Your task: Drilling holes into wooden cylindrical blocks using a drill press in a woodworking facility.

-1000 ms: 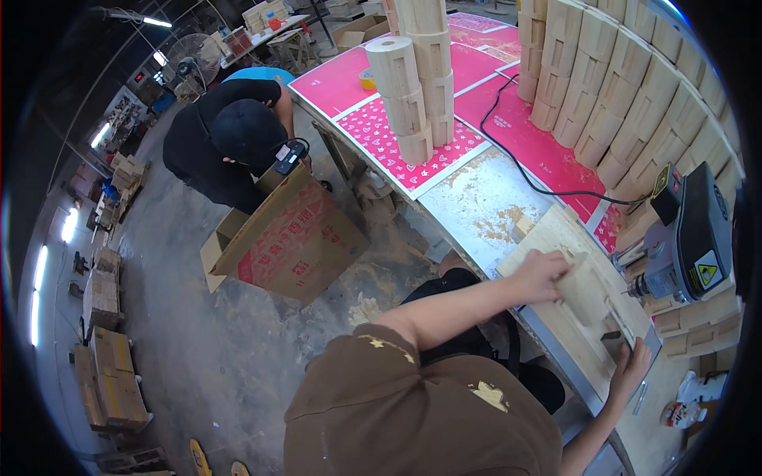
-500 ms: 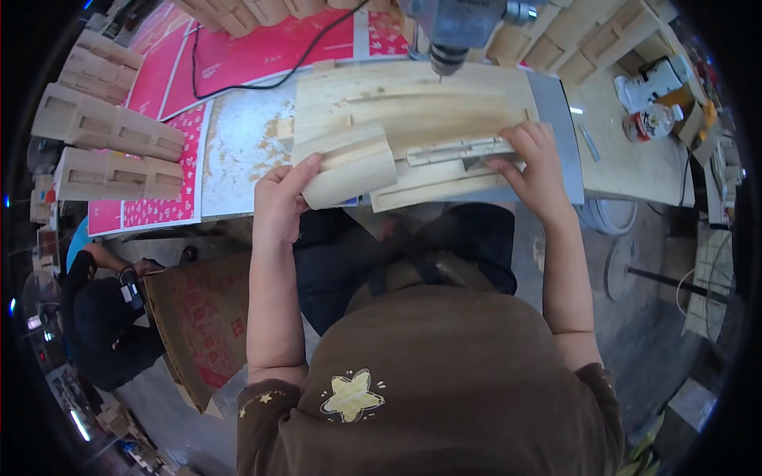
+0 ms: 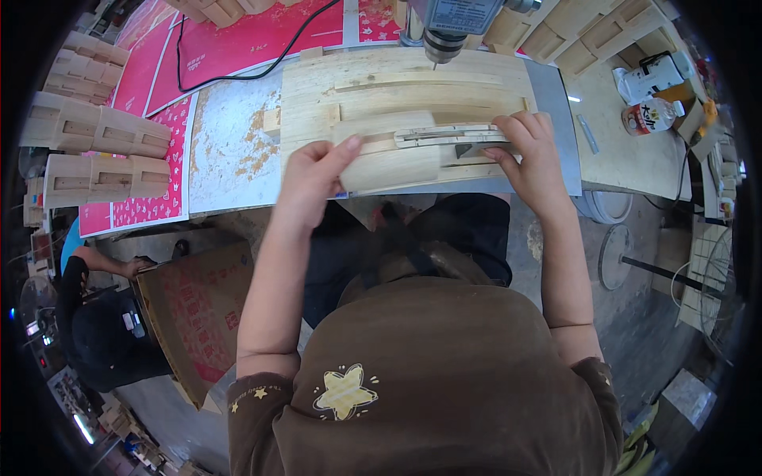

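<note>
A pale, rounded wooden block (image 3: 397,170), slightly blurred, lies between the hands, close above the work surface. The left hand (image 3: 312,178) is closed on its left end, thumb on top; the block extends rightward from this grip, long axis roughly parallel to the table's front edge. The right hand (image 3: 530,155) pinches the right end of a slim, pale wooden strip (image 3: 444,136) — its left end overlaps the block in view; contact cannot be told. Beneath: a broad, pale wooden board (image 3: 308,99). Beyond: a grey drill with dark chuck (image 3: 442,47). Lower left, on the floor: a brown cardboard box (image 3: 198,313).
</note>
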### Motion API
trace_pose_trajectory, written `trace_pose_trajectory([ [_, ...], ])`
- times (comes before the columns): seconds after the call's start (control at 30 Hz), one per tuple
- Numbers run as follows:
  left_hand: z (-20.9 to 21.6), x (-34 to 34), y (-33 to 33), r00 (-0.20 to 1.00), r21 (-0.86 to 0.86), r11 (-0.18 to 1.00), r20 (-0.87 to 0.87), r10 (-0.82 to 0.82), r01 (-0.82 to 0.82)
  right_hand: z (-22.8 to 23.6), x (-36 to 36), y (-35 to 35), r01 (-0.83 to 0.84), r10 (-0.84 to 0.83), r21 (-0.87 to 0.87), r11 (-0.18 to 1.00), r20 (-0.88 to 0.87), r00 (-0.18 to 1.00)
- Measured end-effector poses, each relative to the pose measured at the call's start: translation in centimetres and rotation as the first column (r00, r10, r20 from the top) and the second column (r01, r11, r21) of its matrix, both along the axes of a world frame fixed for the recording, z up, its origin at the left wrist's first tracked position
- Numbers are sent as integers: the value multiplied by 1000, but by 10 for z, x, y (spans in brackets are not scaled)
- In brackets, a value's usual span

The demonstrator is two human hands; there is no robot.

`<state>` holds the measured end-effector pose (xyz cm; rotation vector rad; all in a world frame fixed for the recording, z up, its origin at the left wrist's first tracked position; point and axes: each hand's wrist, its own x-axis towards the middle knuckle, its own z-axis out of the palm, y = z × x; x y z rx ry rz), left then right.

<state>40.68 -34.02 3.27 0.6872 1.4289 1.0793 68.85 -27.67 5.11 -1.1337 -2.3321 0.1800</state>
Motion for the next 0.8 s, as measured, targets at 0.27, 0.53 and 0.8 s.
trace_pose_trajectory([
  [0.27, -28, 42, 7, 907, 503, 849, -416, 70, 165, -11, 2, 16, 99, -97, 57, 993, -42, 994],
  [0.53, -56, 35, 44, 434, 533, 779, -819, 376, 331, -21, -25, 62, 130, -120, 134, 982, -78, 990],
  [0.8, -68, 9, 51, 400, 522, 736, -842, 363, 431, -2, -25, 53, -36, -57, -208, 977, -425, 904],
])
